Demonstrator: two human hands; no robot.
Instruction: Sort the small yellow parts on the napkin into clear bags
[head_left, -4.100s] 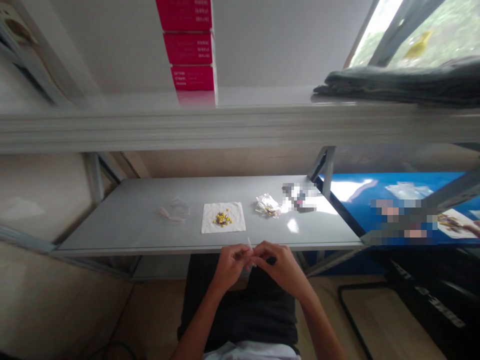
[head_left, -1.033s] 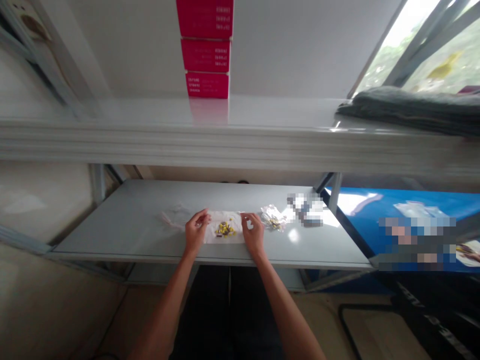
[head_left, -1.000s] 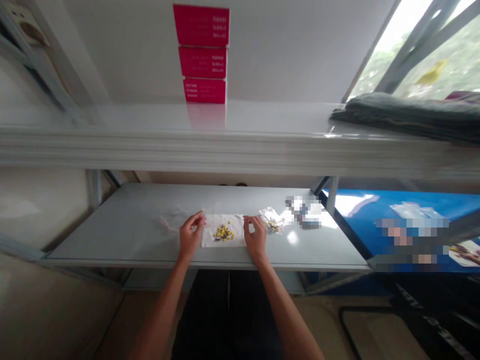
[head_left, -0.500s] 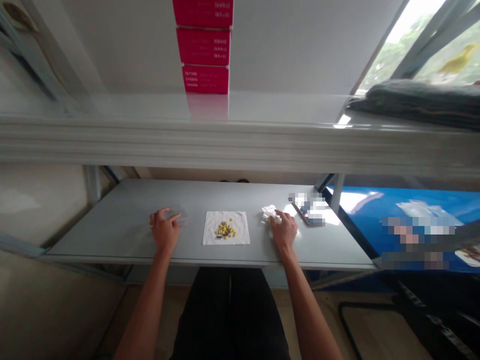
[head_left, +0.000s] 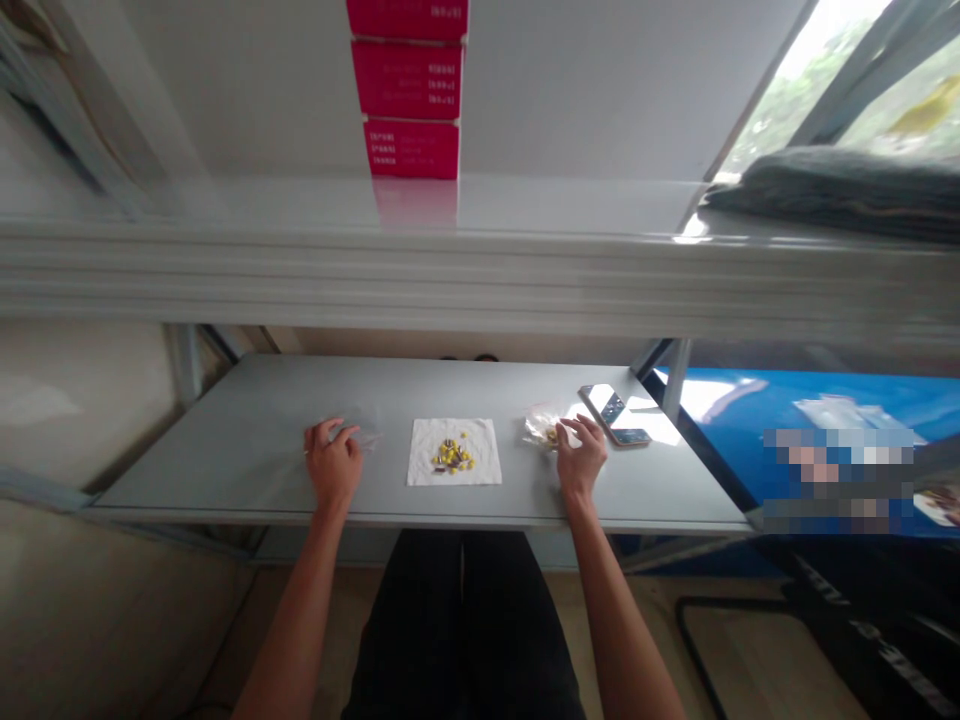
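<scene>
A white cloth (head_left: 418, 470) lies in the middle of the grey table, with a small heap of yellow and dark shiny pieces (head_left: 452, 457) on it, too small to name. My left hand (head_left: 335, 468) rests at the left beside a clear plastic bag (head_left: 367, 432); its fingers are bent, with the thumb apart from them. To the right of the cloth, my right hand (head_left: 581, 460) is by another clear plastic bag (head_left: 538, 424), which has some yellowish pieces in it. The right fingers are curved and look apart, holding nothing I can see.
A phone (head_left: 613, 415) lies on the table beyond my right hand. Above the far side runs a shelf edge (head_left: 450, 280) bearing stacked red boxes (head_left: 409, 85) and a dark folded cloth (head_left: 832, 190). A blue surface (head_left: 720, 430) adjoins at right, partly pixelated.
My right hand has drawn back slightly to the right, uncovering the yellowish pieces in its bag. My left hand has barely shifted, its fingers slightly more bent. The view has tilted a little.
</scene>
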